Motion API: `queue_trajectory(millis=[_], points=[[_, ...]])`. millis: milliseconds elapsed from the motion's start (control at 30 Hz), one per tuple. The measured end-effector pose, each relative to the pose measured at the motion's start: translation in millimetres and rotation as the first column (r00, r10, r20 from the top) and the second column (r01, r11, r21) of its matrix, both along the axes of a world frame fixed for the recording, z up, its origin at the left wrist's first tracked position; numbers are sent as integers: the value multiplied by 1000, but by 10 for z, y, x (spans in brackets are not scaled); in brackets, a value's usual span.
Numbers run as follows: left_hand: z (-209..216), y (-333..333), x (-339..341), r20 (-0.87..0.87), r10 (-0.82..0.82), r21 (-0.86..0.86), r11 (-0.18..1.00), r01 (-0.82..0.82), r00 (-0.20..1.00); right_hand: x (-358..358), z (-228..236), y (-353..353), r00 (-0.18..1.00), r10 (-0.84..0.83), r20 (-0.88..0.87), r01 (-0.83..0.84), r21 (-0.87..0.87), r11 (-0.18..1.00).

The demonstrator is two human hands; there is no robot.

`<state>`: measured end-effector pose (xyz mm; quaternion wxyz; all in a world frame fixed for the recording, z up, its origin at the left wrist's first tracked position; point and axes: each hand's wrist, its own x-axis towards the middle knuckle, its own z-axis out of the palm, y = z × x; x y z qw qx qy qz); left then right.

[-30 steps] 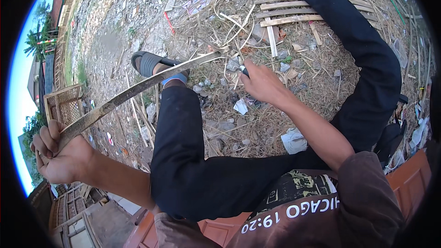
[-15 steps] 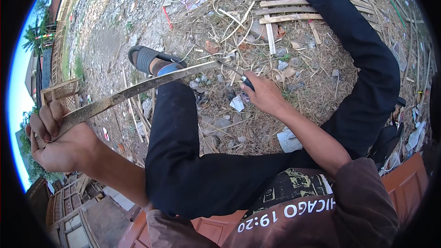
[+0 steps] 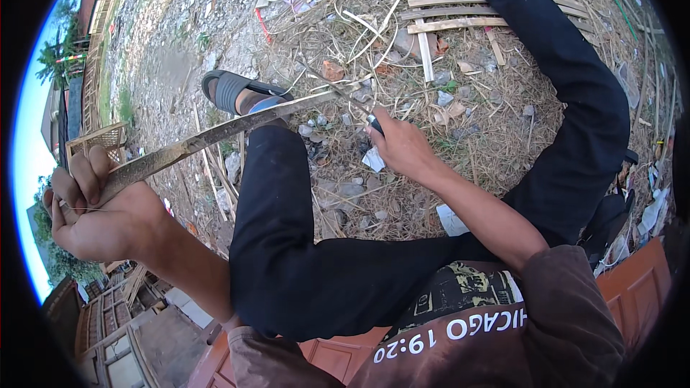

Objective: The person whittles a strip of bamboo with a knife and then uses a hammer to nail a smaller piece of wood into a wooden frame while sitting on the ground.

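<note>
A person's left hand curls around a wooden strip; the right hand, closed on a knife, sits slightly farther left than moments earlier.

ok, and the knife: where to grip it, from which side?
Best taken, I'd say, by the dark handle, from the lower right of the picture, as the right hand does. The knife points to the upper left, its slim blade crossing the long strip, so that side keeps fingers behind the blade. Most of the handle is hidden in the hand.
</note>
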<state>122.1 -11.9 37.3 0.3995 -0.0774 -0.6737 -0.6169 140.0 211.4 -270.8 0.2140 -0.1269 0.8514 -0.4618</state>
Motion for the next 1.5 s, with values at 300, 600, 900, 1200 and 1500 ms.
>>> queue_trajectory(millis=[300,600,900,1200,1500], points=[[48,-71,0,29,-23,-21,999,24,999,111,439,-31,957,-49,-285,-53,-337,940],[5,14,-8,33,20,-55,998,-18,999,71,308,56,966,32,-256,-49,-62,997],[-3,70,-103,-10,102,-32,994,-103,995,5,202,82,985,72,-157,-73,-1,997],[-4,27,-68,49,-35,15,999,34,998,151,379,55,984,77,-162,-85,-47,995],[-31,167,-100,25,116,-15,993,-115,993,49,313,78,991,82,-107,-90,-63,994]])
